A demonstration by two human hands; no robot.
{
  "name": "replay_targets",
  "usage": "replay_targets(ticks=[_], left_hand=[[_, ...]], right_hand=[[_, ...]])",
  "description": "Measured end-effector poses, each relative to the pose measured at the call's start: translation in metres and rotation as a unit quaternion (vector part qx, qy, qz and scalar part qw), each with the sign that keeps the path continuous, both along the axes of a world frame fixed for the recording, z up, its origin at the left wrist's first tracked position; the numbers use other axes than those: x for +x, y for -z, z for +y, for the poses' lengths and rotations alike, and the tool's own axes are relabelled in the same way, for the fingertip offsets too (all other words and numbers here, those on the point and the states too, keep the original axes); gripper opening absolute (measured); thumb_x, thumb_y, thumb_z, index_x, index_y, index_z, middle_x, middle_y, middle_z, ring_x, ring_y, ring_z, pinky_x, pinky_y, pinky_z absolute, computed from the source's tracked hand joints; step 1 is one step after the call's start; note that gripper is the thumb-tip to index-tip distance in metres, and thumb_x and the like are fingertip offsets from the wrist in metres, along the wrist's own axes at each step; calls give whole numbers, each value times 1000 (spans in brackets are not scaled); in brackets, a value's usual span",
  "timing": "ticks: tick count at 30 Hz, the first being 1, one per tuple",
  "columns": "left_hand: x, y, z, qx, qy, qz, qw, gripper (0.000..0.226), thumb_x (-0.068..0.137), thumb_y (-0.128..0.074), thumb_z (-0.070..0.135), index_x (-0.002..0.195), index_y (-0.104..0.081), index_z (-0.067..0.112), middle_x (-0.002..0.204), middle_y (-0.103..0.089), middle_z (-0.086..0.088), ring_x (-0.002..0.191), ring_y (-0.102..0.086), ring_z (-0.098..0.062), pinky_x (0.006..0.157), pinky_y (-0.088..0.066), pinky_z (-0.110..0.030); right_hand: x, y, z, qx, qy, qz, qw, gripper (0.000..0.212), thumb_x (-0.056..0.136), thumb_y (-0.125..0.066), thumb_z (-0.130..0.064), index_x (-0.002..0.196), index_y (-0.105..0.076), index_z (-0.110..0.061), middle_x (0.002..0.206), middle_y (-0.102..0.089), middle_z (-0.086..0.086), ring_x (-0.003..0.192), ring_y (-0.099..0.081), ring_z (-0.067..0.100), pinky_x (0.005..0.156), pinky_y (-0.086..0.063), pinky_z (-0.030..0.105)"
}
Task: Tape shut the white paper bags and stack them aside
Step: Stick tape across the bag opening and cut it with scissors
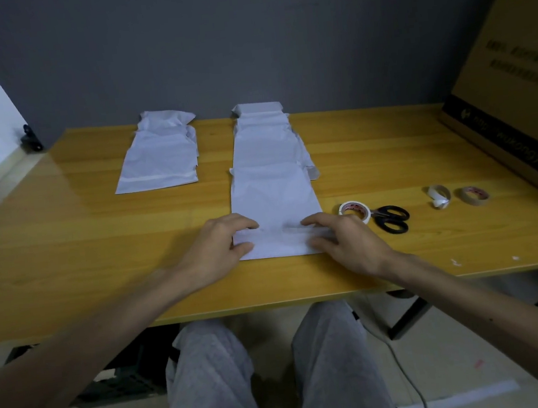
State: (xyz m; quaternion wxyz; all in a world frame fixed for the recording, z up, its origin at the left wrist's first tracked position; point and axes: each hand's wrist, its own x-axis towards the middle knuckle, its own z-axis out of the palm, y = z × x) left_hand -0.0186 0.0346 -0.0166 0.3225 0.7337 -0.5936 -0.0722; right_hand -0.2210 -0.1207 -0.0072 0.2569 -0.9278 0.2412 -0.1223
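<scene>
Though seemingly empty, bag (273,196) flat

white paper bags (272,183) | yellow wood-grain table (80,223) | black-handled scissors (390,219) | white tape roll (355,212) | tan tape roll (472,196) | grey wall (244,40) | brown cardboard box (518,61)

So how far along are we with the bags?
Done: a taped pile lies set aside at the far left, a strip across its top bag's near end. In hand: the left hand and right hand press a tape strip onto the folded end of the nearest bag. Left: stacking it, then the centre pile beneath; how many bags that holds, I cannot tell.
</scene>
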Motion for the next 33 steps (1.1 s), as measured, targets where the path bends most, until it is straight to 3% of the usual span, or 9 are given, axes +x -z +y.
replay_targets(ticks=[3,6,8,13,18,21,25,28,33], left_hand=[[0,3,1,-4,-9,9,1000,38,83,-72,7,120,-64,13,116,-58,7,101,-55,-6,88,-44,-19],[-1,7,1,6,-5,-3,1000,38,84,-72,7,120,-63,13,123,-51,6,112,-46,-5,94,-30,-7],[-1,8,1,14,5,-16,1000,34,86,-69,7,119,-64,11,127,-49,3,115,-44,-6,94,-27,-6],[-5,5,-4,10,29,-39,999,17,91,-64,9,106,-72,6,127,-51,-3,116,-47,-13,93,-28,-9],[-11,6,-14,53,42,-30,997,27,97,-56,23,119,-67,13,145,-41,0,135,-35,-12,108,-26,-20],[-12,10,-17,84,51,-68,993,40,100,-45,35,136,-53,22,158,-24,3,145,-18,-13,117,-17,-27],[-12,18,-19,180,70,-158,968,52,102,-18,45,153,-13,31,161,6,8,146,12,-5,117,8,-24],[-11,23,-18,234,62,-189,952,54,101,-8,48,152,3,33,160,17,9,144,20,-4,118,12,-30],[-10,17,-21,301,62,-183,934,59,99,-3,53,150,15,32,156,26,14,141,26,-2,118,13,-38]], right_hand=[[2,2,1,-12,14,13,1000,47,89,-63,-17,134,-50,-23,127,-60,4,119,-50,17,87,-36,18],[3,7,3,-29,16,15,999,55,86,-66,-17,138,-45,-20,132,-53,2,125,-43,18,98,-32,22],[3,10,2,-57,20,5,998,57,84,-67,-17,137,-47,-18,132,-50,1,126,-39,20,104,-29,27],[7,14,0,-109,0,-9,994,46,79,-67,-8,124,-60,-15,135,-49,4,130,-36,23,107,-23,33],[22,16,6,-93,-12,-38,995,37,91,-61,-20,128,-59,-14,142,-48,4,133,-35,20,109,-22,24],[31,15,8,-105,-40,-24,993,46,97,-53,-34,138,-49,-14,150,-38,6,139,-29,22,113,-19,28],[35,25,5,-110,-81,65,988,64,98,-35,-50,151,-23,-16,161,-11,2,147,-4,13,120,-5,28],[33,32,1,-79,-82,123,986,71,97,-22,-57,154,-7,-18,161,5,-6,145,11,4,120,2,27],[34,32,-1,-88,-89,170,977,69,98,-14,-57,153,3,-20,160,14,-7,143,18,2,119,6,28]])
